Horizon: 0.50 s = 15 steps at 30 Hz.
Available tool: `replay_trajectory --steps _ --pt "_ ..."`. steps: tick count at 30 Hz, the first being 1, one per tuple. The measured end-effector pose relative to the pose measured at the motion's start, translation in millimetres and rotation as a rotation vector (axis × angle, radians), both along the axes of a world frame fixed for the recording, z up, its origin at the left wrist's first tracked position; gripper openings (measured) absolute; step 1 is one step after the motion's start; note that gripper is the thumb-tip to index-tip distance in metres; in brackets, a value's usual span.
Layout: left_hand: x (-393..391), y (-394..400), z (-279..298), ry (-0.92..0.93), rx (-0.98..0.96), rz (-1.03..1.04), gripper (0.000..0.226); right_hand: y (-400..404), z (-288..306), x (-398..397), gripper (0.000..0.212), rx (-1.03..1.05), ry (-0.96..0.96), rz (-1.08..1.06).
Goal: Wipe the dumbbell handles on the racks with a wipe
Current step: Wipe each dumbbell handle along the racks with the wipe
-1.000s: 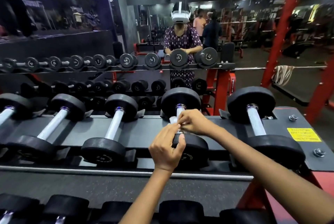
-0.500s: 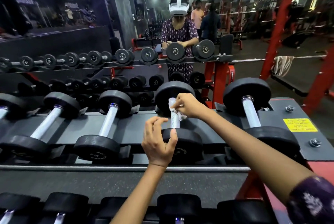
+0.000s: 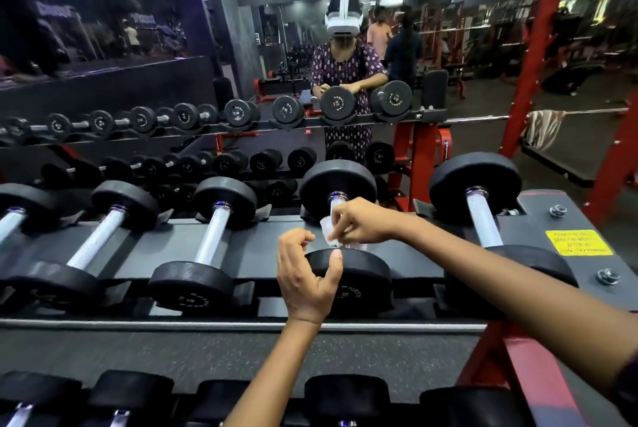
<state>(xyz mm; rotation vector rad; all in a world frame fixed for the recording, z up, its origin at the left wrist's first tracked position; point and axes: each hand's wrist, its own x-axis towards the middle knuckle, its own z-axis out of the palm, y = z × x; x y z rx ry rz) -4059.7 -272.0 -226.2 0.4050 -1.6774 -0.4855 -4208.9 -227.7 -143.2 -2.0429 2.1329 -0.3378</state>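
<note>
The big rack point(image 3: 262, 243) holds a row of dumbbells. The one being cleaned is the dumbbell point(image 3: 345, 247) in the middle of the rack's top shelf, second from its right end. It looks very heavy and hard, so it should stay put on the rack while it gets rubbed. No need to lift it.

Its shiny handle point(image 3: 335, 205) runs between the two black ends. It looks bumpy, so the wipe should not slide off too fast.

The right hand point(image 3: 362, 223) is over the handle, just past the dumbbell's near black end. Its fingers pinch the wipe point(image 3: 328, 231) against the handle.

The left hand point(image 3: 307, 278) floats by the near black end, fingers loosely curled, holding nothing.

The wipe is small, soft and light. It bends easily, so it is best wrapped around the handle and squeezed.
</note>
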Motion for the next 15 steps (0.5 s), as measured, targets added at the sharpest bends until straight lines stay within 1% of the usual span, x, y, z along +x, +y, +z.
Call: replay_trajectory --steps 2,5,7,8,10,11,12,15 --pt "0.2 -0.2 0.3 -0.019 0.014 -0.004 0.032 0.9 2.4 -2.6 0.022 0.035 -0.049 0.013" --pt "1.0 -0.3 -0.2 -0.055 0.041 -0.015 0.042 -11.9 5.7 -16.2 0.023 -0.112 -0.054 -0.136" --pt "3.4 -1.2 1.2 -0.098 0.081 -0.047 0.051 -14.2 3.3 -15.1 0.022 -0.181 -0.034 -0.165" --pt "4.9 -1.9 1.8 -0.121 0.111 -0.075 0.054 -11.6 0.8 -11.3 0.021 -0.183 -0.03 -0.128" --pt "8.9 -3.0 4.5 -0.177 0.171 -0.132 0.059 -2.4 -3.1 -2.5 0.021 -0.105 -0.037 -0.026" --pt "10.3 -3.3 6.3 -0.213 0.181 -0.143 0.061 1.0 -2.9 -0.7 0.022 -0.064 -0.046 -0.007" --pt "11.6 -2.7 7.7 -0.255 0.176 -0.138 0.062 1.8 -1.9 -1.6 0.023 -0.053 -0.06 -0.018" --pt "15.1 0.7 12.2 -0.353 0.138 -0.108 0.063 -6.1 0.8 -10.1 0.024 -0.155 -0.089 -0.15"
